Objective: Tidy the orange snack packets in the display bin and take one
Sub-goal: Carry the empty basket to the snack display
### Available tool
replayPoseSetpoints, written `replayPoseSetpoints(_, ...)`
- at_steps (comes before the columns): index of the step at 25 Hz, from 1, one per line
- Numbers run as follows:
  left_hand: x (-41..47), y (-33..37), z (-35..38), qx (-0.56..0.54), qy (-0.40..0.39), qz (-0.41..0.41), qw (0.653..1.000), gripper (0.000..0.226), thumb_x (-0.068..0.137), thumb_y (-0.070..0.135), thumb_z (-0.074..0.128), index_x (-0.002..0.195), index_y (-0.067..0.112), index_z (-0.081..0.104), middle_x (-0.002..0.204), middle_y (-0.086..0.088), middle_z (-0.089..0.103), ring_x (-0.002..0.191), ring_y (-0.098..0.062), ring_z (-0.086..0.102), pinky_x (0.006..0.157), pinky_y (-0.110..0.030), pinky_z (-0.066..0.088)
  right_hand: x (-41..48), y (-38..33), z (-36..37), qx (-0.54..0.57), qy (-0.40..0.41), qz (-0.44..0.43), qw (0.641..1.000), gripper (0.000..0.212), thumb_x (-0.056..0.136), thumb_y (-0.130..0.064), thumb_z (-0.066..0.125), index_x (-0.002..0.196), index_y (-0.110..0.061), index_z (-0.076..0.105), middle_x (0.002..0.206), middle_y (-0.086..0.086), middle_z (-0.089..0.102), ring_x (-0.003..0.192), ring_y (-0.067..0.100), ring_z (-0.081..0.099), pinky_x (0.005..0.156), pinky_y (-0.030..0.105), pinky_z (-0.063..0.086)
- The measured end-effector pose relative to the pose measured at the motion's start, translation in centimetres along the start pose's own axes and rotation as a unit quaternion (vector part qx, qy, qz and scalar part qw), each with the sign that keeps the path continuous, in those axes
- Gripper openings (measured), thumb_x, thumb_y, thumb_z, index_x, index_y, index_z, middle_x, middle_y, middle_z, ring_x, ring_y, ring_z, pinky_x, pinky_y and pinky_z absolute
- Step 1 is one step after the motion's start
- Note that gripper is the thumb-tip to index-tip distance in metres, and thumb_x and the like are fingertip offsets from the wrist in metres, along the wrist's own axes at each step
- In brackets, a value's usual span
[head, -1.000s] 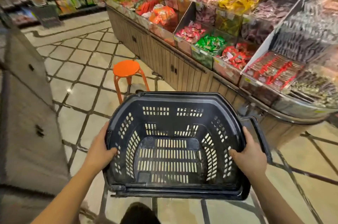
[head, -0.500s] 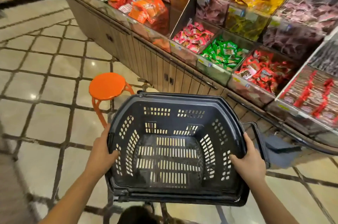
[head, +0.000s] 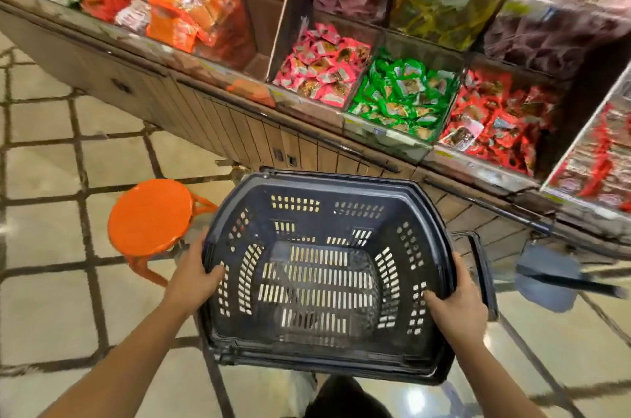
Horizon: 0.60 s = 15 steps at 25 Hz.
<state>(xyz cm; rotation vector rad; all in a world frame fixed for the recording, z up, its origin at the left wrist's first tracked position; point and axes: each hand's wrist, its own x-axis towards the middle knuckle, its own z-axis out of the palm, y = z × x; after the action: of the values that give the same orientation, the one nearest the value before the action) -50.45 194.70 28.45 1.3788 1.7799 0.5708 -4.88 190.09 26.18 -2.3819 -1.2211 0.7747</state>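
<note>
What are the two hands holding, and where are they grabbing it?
Both hold the black shopping basket by its rim: the left hand grips the left side edge, the right hand grips the right side edge. The basket has nothing in it.

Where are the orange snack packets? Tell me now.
In the head view, the orange snack packets sit upper left on the display shelf, left of the pink packets, beyond the orange stool and the black basket.

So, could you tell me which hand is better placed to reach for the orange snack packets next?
Probably the left. The orange packets sit up and left of the basket, nearer the left hand; the right hand would have to cross over. Both grip the basket.
</note>
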Motion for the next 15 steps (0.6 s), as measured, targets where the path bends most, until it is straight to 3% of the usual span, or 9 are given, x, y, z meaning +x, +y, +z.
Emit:
replayPoseSetpoints(3, 6.8, -1.3, 1.5, 0.011, -0.029, -0.013, 0.999, 0.080, 0.093, 0.014, 0.065, 0.154, 0.046, 0.025, 0.139, 0.010, 0.057, 0.127, -0.022, 0.057, 0.105, -0.053, 0.049, 3.6, 0.0, 3.2, 0.002, -0.011, 0.027, 1.000, 0.102, 0.073, -0.030, 0.080, 0.155, -0.046, 0.022, 0.124, 0.016, 0.063, 0.108, 0.041, 0.064, 0.091, 0.053, 0.054)
replayPoseSetpoints(6, 13.4, -3.8, 4.2, 0.017, -0.063, -0.005, 0.998, 0.075, 0.094, 0.011, 0.066, 0.152, 0.043, 0.031, 0.144, 0.008, 0.054, 0.134, -0.020, 0.052, 0.111, -0.055, 0.043, 7.2, 0.9, 7.4, 0.002, -0.017, 0.055, 0.998, 0.107, 0.076, -0.028, 0.083, 0.156, -0.050, 0.015, 0.134, 0.014, 0.061, 0.114, 0.041, 0.064, 0.094, 0.055, 0.053)
replayPoseSetpoints(11, 22.8, -9.5, 9.8, 0.057, -0.113, 0.019, 0.992, 0.082, 0.094, -0.001, 0.063, 0.142, 0.052, 0.022, 0.143, 0.015, 0.043, 0.134, -0.006, 0.038, 0.115, -0.041, 0.034, 12.8, 4.8, 15.7, 0.014, -0.023, 0.087, 0.996, 0.108, 0.078, -0.025, 0.081, 0.156, -0.051, 0.011, 0.142, 0.011, 0.056, 0.123, 0.038, 0.059, 0.099, 0.057, 0.051)
replayPoseSetpoints(15, 28.9, -14.0, 14.3, 0.086, -0.144, 0.044, 0.985, 0.096, 0.089, -0.009, 0.061, 0.140, 0.063, 0.023, 0.144, 0.013, 0.048, 0.141, -0.011, 0.041, 0.117, -0.046, 0.035, 15.8, 8.5, 21.7, 0.023, -0.028, 0.132, 0.991, 0.108, 0.077, -0.027, 0.079, 0.157, -0.050, 0.010, 0.137, 0.012, 0.059, 0.119, 0.039, 0.061, 0.098, 0.058, 0.052)
